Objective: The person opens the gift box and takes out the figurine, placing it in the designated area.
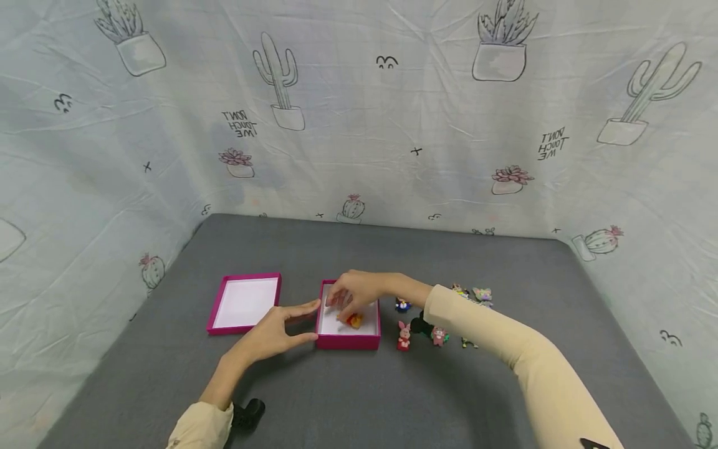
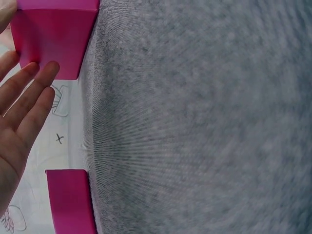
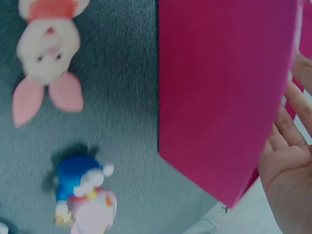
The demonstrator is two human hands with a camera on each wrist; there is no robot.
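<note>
In the head view, a magenta box (image 1: 348, 342) with a white inside stands at the middle of the table. My left hand (image 1: 272, 333) steadies its left side, fingers straight and thumb spread at the near corner. The left wrist view shows those fingertips right at the box's magenta wall (image 2: 58, 41). Over the box, my right hand (image 1: 359, 290) reaches down inside with fingers apart. A small yellow and red figurine (image 1: 354, 320) lies on the box floor beside the right thumb. In the right wrist view, the box wall (image 3: 219, 87) partly hides the right fingers (image 3: 290, 124).
A magenta lid (image 1: 245, 304) lies white side up on the left. Right of the box are a pink-eared figurine (image 1: 404, 337), a blue-hatted one (image 1: 402, 305), a pink one (image 1: 438, 337) and several more, partly behind the right sleeve (image 1: 499, 330). A patterned curtain (image 1: 359, 125) surrounds the table.
</note>
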